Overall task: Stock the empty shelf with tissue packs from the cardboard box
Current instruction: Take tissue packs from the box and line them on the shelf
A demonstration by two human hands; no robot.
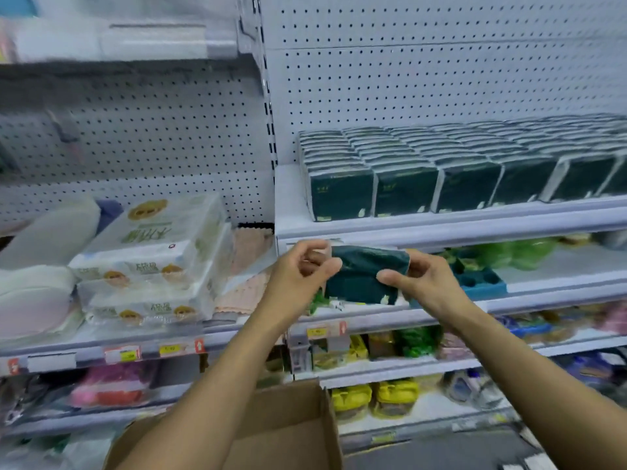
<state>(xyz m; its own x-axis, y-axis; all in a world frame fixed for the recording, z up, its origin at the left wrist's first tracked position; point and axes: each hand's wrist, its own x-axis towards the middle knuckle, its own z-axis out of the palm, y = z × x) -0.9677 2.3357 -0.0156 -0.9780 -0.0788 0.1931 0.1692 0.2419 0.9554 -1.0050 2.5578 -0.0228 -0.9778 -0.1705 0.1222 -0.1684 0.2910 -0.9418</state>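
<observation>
While my left hand [307,266] and right hand [419,278] pinch one pack [364,274] by its ends below the shelf [291,198], step: carry. Next, I judge: lift into the gap left of the rows [441,164]. Box [288,425] below.

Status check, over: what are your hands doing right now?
Both hands, left and right, grip one dark green tissue pack. Shelf has room at left. Nothing blocking.

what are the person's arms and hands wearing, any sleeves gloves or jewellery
Nothing shows on either: the left hand and right hand are bare, without gloves, rings or a watch. Both forearms are uncovered down to the bottom edge of the frame, so no sleeves are in view.
</observation>
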